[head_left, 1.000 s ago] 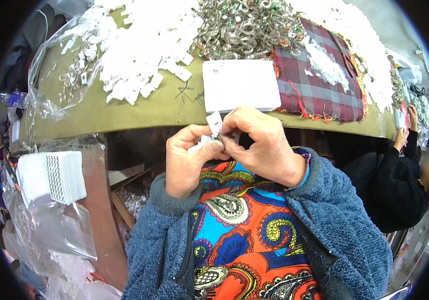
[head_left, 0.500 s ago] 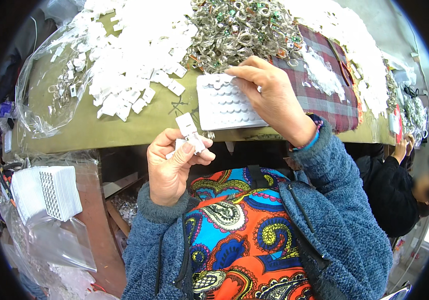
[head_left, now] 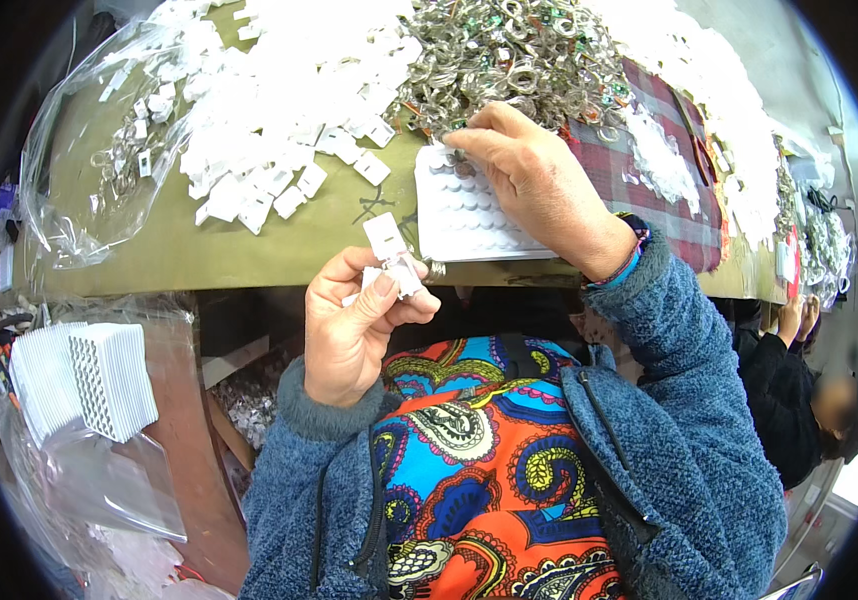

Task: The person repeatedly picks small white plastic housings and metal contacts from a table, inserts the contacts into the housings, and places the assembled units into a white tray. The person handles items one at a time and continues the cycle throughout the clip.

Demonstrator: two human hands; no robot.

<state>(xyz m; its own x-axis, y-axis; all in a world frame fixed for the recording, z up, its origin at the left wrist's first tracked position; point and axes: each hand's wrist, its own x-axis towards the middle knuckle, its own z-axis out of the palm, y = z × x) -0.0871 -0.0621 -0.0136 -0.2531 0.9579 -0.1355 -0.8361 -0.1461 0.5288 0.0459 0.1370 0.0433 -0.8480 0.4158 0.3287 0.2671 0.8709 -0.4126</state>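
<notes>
My left hand (head_left: pixel 354 315) is closed around a few small white plastic housings (head_left: pixel 384 237); one stands up above the fingertips, and the others are partly hidden by my thumb. My right hand (head_left: pixel 544 180) reaches over a white sheet of round pads (head_left: pixel 464 215) lying at the table's near edge. Thumb and index finger come together at the sheet's far left corner, bent in a pinch. Whatever is between those fingertips is too small to make out. The hand covers the sheet's right part.
White plastic housings (head_left: pixel 249 190) are heaped across the table (head_left: pixel 149 250). Behind the sheet lies a pile of coiled cables (head_left: pixel 509 60), with plaid cloth (head_left: pixel 639 200) to its right. At lower left stand stacked white pad sheets (head_left: pixel 114 385). Another person (head_left: pixel 789 410) works at far right.
The view has shifted a little, moving the table things rightward in it. Relative to the sheet, my right fingertips have moved left toward its far left corner. My left hand keeps its hold.
</notes>
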